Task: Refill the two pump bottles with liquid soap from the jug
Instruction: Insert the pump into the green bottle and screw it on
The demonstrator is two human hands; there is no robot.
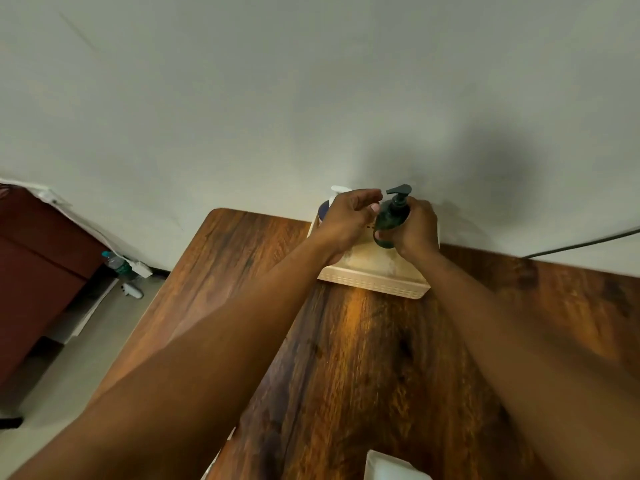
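Note:
A dark green pump bottle with a dark pump head is held upright over a cream tray at the far edge of the wooden table. My right hand is wrapped around the bottle's body from the right. My left hand hovers just left of the pump neck with its fingers curled and nothing in them. Behind my left hand a second bottle, bluish with a white pump top, stands in the tray, mostly hidden. At the bottom edge a white container shows; I cannot tell whether it is the jug.
The tray stands against a pale wall. A dark cable runs along the wall at right. Left of the table the floor holds a reddish-brown cabinet, a plastic water bottle and a white power strip.

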